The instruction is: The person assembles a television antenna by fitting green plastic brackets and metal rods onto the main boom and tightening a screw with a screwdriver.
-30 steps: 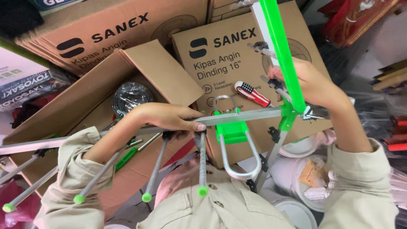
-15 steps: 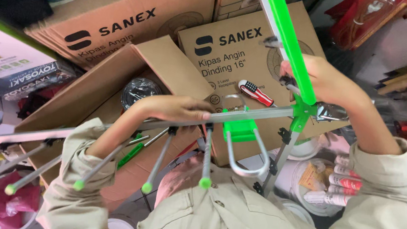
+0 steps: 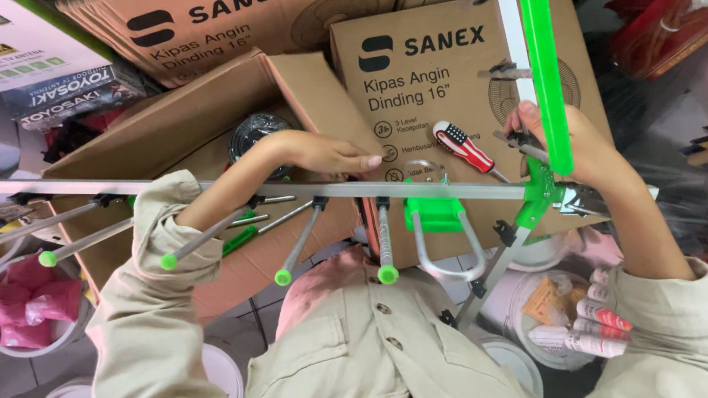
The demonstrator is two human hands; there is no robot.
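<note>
While the beige shirt [image 3: 408, 360] fills the bottom of the head view, the aluminium antenna [image 3: 424, 190] lies across the frame just beyond it, its long boom running from the left edge to a green bracket on the right. Short rods with green tips [image 3: 387, 273] hang from the boom toward the person, and a green clamp with a metal loop [image 3: 446, 234] sits under its middle.

The left hand [image 3: 315, 152] rests on the boom with its fingers stretched out flat, holding nothing that can be seen. The right hand [image 3: 567, 146] is closed around a screwdriver [image 3: 463, 146] (its handle striped red and white with a blue end), with the tip lying toward the bracket where a bright green bar [image 3: 546, 70] rises to the top edge; whether the tip touches a screw cannot be told.

Behind the antenna stand brown cardboard boxes [image 3: 436, 68], one with an open flap. White buckets [image 3: 550, 322] sit low on the right, another with pink bags [image 3: 24, 301] on the left.
</note>
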